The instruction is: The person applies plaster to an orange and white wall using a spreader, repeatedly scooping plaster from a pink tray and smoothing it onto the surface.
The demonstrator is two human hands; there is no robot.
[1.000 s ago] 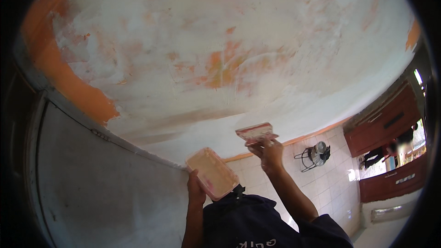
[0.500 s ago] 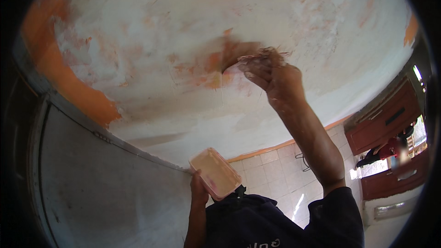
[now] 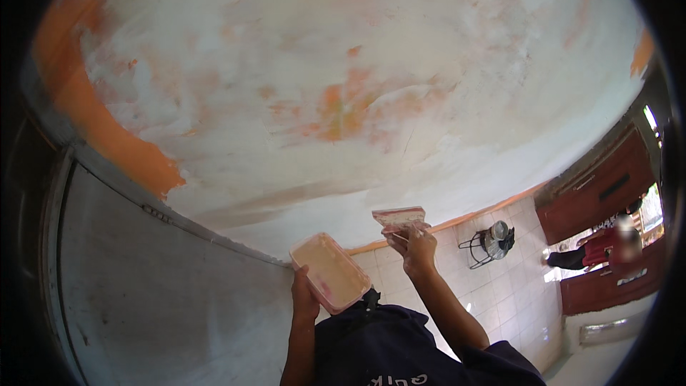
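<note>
My left hand (image 3: 305,293) grips the side of a rectangular plastic tub (image 3: 349,261). Inside it is a pale, cream-coloured paste with a pinkish smear. To the right of the tub, my right hand (image 3: 419,251) is closed on a wide putty knife (image 3: 399,217). Pale filler and a reddish edge show on its blade, which stands apart from the wall in this view. Ahead spreads a wall (image 3: 236,71) coated unevenly in whitish filler, with an orange patch (image 3: 341,111) showing through near the middle.
A grey door (image 3: 143,279) borders the wall at the left. On the tiled floor (image 3: 446,261) to the right stands a black wire stand (image 3: 475,250) with a metal pot (image 3: 499,231). Farther right, a person in red (image 3: 606,246) is near brown doors (image 3: 597,179).
My right hand has come down off the wall with the putty knife, to beside the tub. The tub has shifted slightly left. The metal pot now shows, and fresh filler covers part of the orange area.
</note>
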